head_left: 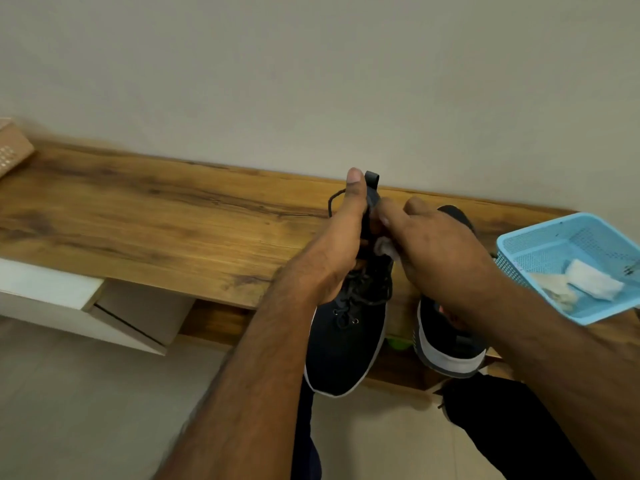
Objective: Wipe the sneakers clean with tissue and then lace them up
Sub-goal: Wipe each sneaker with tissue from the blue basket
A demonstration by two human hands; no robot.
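Observation:
A dark navy sneaker (pixel 346 348) with a white sole edge and loose black laces hangs tilted over the front of the wooden shelf (pixel 138 216), toe toward me. My left hand (pixel 337 244) grips its heel and collar, thumb up by the pull tab. My right hand (pixel 440 251) presses a crumpled white tissue (pixel 384 245) against the inside of the collar. The second sneaker (pixel 446 344) rests on the shelf to the right, partly hidden under my right forearm.
A light blue plastic basket (pixel 568 244) at the right end of the shelf holds used and folded tissues (pixel 592 280). A cardboard box (pixel 14 147) sits at the far left. A white cabinet (pixel 86 306) stands below the shelf, and the wall runs right behind.

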